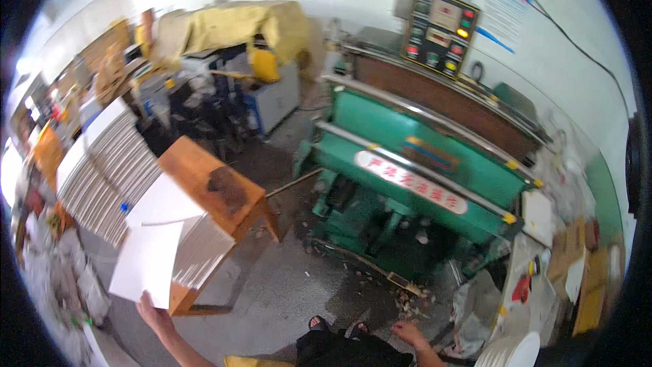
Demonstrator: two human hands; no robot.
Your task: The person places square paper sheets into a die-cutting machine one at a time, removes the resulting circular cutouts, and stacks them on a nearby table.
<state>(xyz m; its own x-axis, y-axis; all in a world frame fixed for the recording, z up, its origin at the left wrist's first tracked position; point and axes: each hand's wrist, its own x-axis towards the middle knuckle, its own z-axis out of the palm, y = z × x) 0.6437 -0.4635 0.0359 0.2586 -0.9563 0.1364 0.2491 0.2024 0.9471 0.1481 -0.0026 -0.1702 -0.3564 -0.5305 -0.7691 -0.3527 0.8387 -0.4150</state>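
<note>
My left hand [153, 311] is closed on the near edge of a white sheet [146, 265], thumb on top. That sheet lies tilted across the near corner of a stack of white sheets [204, 248] on a wooden bench [216, 175]. Another white sheet [163, 202] rests askew on the same stack. Behind and left of it stands a taller stack of white boards [109, 170]. Out to the right, my right hand [407, 331] hangs low over the floor with fingers loosely apart and nothing visible in it. It touches nothing.
A green machine [407, 163] with metal bars stands ahead, its button panel [441, 32] behind. Scraps litter the floor near its base. At the right are a cluttered side table [519, 299] and rounded white pieces [513, 352]. Plastic bags [54, 272] lie at the left.
</note>
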